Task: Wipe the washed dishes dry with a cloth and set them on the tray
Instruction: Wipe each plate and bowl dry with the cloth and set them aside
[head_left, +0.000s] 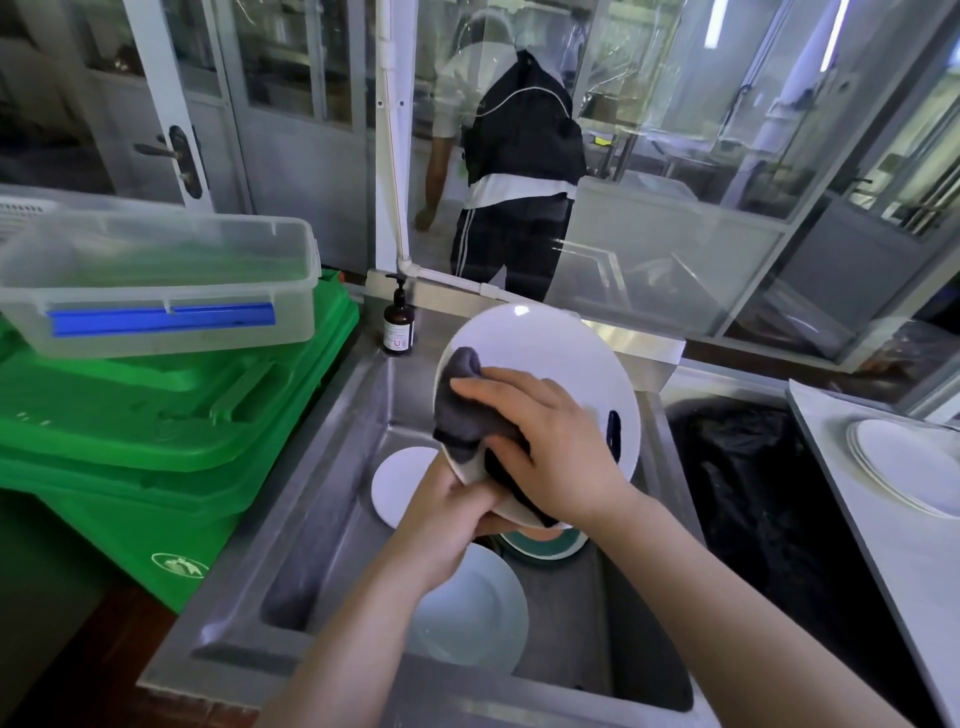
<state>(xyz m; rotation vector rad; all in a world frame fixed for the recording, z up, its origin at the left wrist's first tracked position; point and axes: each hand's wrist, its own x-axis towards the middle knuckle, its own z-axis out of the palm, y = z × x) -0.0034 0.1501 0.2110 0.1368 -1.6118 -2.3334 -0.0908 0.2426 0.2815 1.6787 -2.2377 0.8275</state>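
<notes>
Over the steel sink (332, 467) a white plate (550, 364) is held tilted, its face toward the camera. The left hand (447, 514) grips the plate's lower edge from beneath, fingers curled round the rim, while the right hand (545, 447) presses a dark grey cloth (462, 410) against the plate's face, fingers spread over the bunched fabric and holding it. The wiping looks to be in hand, not finished. Below, in the basin, lie at least 3 more dishes: a white plate (400, 483) at the far left, a pale one (472, 618) under the left forearm, and a green-rimmed dish (545, 543) just beneath the hands. On the counter at the far right sits a small stack of white plates (904, 467) — probably the dried ones, though whether a tray lies under them I cannot tell. The main risk is the plate slipping: it may be wet, it hangs from one edge, and a hard push from the cloth could lever it out of the left hand's grip and drop it onto the dishes below, chipping both. Carrying it right also means crossing the bin with the black bag (753, 493) — a loose hold there would lose the plate into it.
</notes>
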